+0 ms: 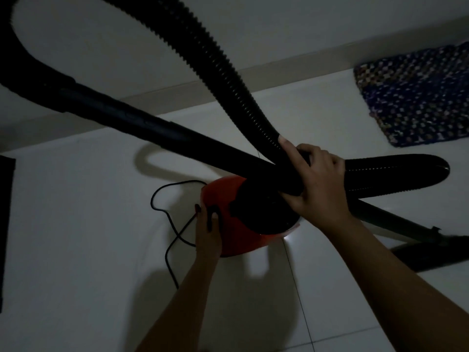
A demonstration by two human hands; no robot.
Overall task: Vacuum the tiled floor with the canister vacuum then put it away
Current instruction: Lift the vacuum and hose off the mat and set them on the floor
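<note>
1. The tiled floor (76, 224) fills the lower part of the frame, pale and dim.
2. The ribbed black hose (215, 62) loops from the upper left down to the centre, and a smooth black tube (152, 125) crosses it there.
3. A patterned rug (411, 97) lies at the upper right.
4. The red vacuum (228, 199) is at the centre of the frame.
5. The right hand (317, 184), with its arm reaching from the lower right, grasps the hose and the tube together.
6. The left hand (208, 232) curls around a black handle on the vacuum's left side.
7. A black cord (166, 260) lies to the left.
</note>
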